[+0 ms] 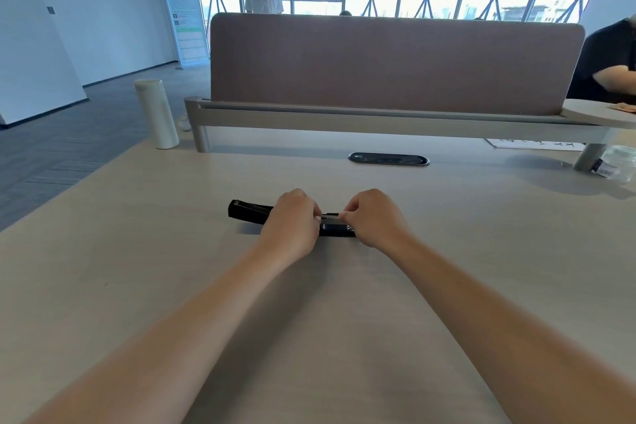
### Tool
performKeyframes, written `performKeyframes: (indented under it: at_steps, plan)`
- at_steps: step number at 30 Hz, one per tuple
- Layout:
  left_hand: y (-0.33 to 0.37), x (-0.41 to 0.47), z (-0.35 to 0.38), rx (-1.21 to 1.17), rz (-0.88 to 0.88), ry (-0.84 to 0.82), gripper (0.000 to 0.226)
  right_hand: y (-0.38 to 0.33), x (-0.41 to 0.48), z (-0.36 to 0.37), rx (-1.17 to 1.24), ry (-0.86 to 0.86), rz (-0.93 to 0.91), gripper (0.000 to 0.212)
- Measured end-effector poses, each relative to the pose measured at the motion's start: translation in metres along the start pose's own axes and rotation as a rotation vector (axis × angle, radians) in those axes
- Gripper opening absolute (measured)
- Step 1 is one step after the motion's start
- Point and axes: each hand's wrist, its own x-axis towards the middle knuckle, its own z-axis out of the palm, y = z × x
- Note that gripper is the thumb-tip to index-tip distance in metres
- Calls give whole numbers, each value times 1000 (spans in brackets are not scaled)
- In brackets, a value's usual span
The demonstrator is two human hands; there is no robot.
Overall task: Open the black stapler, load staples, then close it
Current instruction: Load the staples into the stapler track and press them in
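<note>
The black stapler [248,212] lies flat and lengthwise across the beige desk [137,286], its lid swung out to the left. My left hand [292,222] rests over its middle, fingertips pinched at the magazine. My right hand [373,217] covers the right end, its fingertips pinching a thin silvery strip of staples [329,215] over the open channel. Between the two hands a short stretch of the black and metal magazine [334,226] shows. The hands hide the rest of the stapler.
A white bottle [156,113] stands at the far left corner. A brown divider panel [395,62] closes off the back. In front of it sits a black cable port [389,159]; a clear plastic bottle [616,162] and papers [537,144] lie far right. Another person's arm [612,76] is at right.
</note>
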Motion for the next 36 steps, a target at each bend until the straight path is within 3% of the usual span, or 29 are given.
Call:
performKeyframes:
  at_steps: [9, 28, 36]
  plan:
    - [2, 0, 2, -47, -48, 5, 23, -1, -4, 1, 149, 10, 19, 19]
    - [0, 16, -3, -18, -65, -56, 14, -3, 10, 4, 65, -31, -12, 15]
    - [-2, 13, 1, 48, 26, -15, 17, 1, 11, 0, -3, -48, -58, 20]
